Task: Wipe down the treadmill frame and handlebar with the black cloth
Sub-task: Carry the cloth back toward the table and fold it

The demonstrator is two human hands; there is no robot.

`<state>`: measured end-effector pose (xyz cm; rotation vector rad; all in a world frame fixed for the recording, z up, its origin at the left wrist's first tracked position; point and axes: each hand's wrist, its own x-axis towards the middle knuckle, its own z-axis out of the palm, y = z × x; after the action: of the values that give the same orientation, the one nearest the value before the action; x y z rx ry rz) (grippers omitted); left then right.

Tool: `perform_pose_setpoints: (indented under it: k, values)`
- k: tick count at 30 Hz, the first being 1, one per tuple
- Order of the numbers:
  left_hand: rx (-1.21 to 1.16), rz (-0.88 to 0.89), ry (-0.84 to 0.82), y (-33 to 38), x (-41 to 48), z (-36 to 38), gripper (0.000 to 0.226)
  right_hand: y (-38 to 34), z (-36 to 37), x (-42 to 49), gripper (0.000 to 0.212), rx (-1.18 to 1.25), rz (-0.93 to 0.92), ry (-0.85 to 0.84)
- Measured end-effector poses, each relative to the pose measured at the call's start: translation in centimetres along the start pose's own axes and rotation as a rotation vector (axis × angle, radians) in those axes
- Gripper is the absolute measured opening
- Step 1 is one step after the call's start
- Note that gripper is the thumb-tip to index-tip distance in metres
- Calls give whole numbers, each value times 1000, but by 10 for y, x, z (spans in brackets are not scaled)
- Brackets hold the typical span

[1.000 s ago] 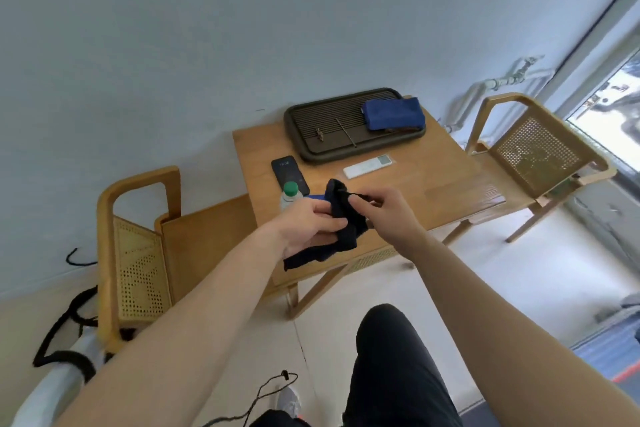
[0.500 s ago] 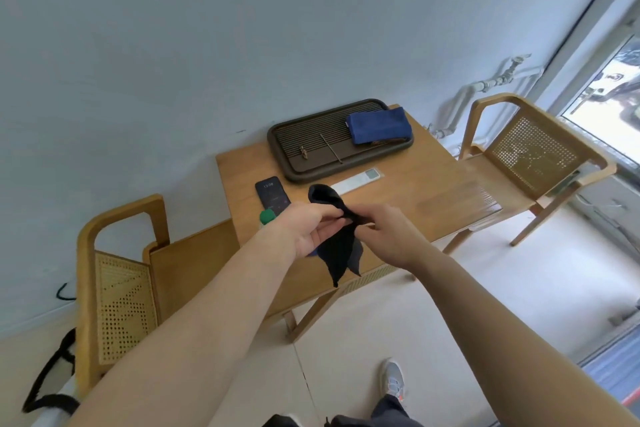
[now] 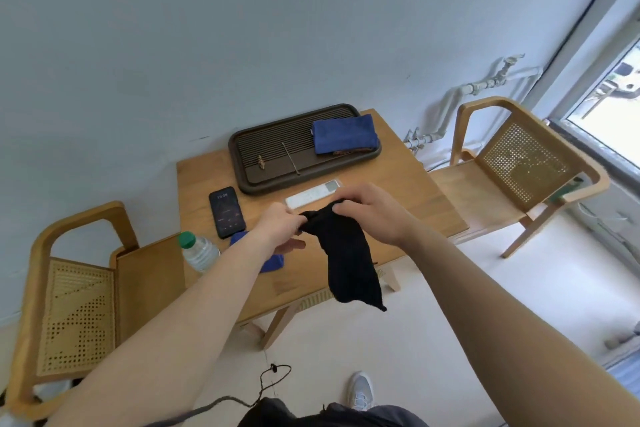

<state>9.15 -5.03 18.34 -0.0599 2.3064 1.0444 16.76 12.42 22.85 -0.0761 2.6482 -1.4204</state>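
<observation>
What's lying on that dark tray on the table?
On the tray lies a folded blue cloth at its right end, with a brownish edge peeking from beneath it; what that is stays covered. A thin stick and a small object, too tiny to identify, rest on the slats.

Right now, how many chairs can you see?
2. One chair stands left of the wooden table, and the other chair stands right of it, near the window. More could be out of view.

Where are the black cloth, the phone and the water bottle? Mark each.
black cloth (image 3: 349, 263), head view, middle of the hanging part.
phone (image 3: 227, 211), head view, centre of its screen.
water bottle (image 3: 200, 252), head view, clear body below the green cap.
</observation>
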Motion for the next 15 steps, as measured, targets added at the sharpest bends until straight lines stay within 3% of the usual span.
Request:
perform_pose_setpoints:
  k: [7, 11, 15]
  values:
    - [-110, 193, 96, 15, 0, -12, 16, 42, -30, 14, 29, 42, 69, 2]
    - [96, 235, 1, 19, -2, -17, 23, 53, -30, 26, 25, 112, 98, 68]
    - [230, 216, 108, 28, 10, -28, 16, 47, -30, 48, 25, 144, 84, 139]
